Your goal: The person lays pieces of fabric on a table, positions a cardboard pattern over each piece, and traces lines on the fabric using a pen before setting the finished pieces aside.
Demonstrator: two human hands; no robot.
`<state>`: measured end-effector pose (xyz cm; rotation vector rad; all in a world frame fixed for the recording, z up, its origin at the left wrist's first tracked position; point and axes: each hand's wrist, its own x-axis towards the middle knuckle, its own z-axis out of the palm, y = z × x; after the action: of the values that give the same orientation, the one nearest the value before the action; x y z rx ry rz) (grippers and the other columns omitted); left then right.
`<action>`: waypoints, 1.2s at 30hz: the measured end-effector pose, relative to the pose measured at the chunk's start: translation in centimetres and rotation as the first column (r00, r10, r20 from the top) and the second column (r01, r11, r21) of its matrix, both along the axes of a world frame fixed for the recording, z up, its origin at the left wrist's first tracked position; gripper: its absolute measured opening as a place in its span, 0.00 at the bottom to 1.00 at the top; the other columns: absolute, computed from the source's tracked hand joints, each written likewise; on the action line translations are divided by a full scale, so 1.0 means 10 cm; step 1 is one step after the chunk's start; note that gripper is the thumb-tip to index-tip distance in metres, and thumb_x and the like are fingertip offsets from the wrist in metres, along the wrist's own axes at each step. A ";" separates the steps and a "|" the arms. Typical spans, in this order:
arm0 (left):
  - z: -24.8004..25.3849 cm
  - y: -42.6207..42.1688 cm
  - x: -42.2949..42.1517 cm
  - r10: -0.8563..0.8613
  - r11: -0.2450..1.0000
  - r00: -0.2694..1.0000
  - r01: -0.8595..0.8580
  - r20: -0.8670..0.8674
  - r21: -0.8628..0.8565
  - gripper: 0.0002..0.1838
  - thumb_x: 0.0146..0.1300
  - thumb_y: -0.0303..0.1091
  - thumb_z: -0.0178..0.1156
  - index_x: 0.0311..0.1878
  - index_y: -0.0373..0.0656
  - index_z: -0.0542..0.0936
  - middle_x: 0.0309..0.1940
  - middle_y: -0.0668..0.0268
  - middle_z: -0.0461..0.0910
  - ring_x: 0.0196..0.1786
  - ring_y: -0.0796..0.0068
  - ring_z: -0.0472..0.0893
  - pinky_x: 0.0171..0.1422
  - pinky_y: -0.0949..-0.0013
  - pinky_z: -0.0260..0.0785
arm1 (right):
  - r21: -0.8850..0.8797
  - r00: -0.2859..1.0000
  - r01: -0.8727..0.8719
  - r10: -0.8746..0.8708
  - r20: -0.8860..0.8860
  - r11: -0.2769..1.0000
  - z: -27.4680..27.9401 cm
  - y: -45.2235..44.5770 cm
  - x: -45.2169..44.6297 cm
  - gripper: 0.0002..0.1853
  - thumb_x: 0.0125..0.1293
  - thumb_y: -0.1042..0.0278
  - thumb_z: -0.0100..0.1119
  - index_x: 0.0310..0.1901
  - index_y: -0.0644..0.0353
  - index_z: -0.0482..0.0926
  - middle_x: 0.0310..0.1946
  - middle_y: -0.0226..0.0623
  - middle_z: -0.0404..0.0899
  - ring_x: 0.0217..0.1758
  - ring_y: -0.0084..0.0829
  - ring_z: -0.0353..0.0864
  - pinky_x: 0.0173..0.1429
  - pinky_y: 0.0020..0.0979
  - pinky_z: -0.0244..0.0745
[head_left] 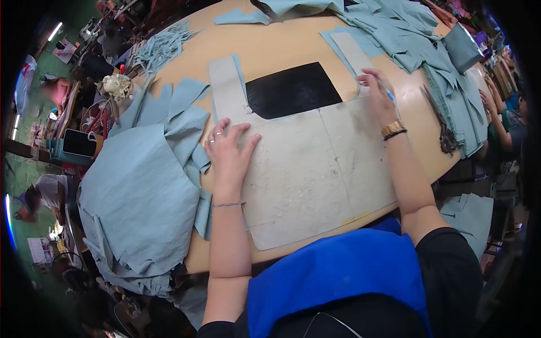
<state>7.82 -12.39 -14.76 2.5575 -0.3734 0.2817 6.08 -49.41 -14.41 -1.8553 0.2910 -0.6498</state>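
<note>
A large grey card pattern [293,180] with two upright strips lies on the table, over light blue cloth whose edges show beside the strips. My left hand [230,149] rests on its left part with the fingers spread. My right hand [380,96] is at the base of the right strip, fingers bent, with a blue and white pen-like item partly visible in it. Between the strips lies a black sheet [294,90].
Blue cloth pieces are piled on the left [141,191] and at the back right [394,28]. Scissors [437,112] lie on the wooden table [253,42] at the right. Thin scraps [166,48] sit at the back left. Another person's arm [496,112] shows at the far right.
</note>
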 end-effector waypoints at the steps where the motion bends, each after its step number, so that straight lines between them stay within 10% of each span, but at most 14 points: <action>1: 0.00 0.00 0.00 0.035 0.999 0.999 -0.035 -0.004 0.008 0.29 0.51 0.54 0.72 0.52 0.47 0.81 0.62 0.51 0.71 0.68 0.54 0.65 0.73 0.50 0.51 | -0.085 0.998 0.057 -0.057 0.003 0.995 -0.06 -0.21 -0.07 0.11 0.71 0.65 0.54 0.49 0.60 0.79 0.40 0.36 0.83 0.41 0.26 0.78 0.50 0.29 0.74; 6: 0.03 -0.01 0.00 0.157 0.987 0.988 -0.157 0.012 0.040 0.35 0.46 0.56 0.75 0.55 0.47 0.79 0.66 0.51 0.69 0.69 0.51 0.66 0.73 0.54 0.54 | -0.623 0.921 0.112 -0.316 -0.227 0.774 -0.25 -0.79 -0.57 0.16 0.62 0.65 0.68 0.49 0.59 0.79 0.42 0.37 0.82 0.45 0.27 0.79 0.52 0.29 0.73; 36: 0.02 0.00 0.02 0.138 0.990 0.990 -0.138 -0.024 -0.008 0.36 0.44 0.56 0.75 0.55 0.46 0.79 0.68 0.56 0.68 0.71 0.53 0.63 0.76 0.53 0.48 | -0.138 0.972 0.067 -0.096 -0.212 0.988 -0.33 -0.86 -0.65 0.16 0.55 0.72 0.73 0.45 0.58 0.80 0.44 0.24 0.79 0.50 0.21 0.73 0.59 0.25 0.68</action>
<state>7.98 -12.34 -14.55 2.5792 -0.1855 0.3030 -0.45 -58.03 -17.74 -2.0529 0.4813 -0.5308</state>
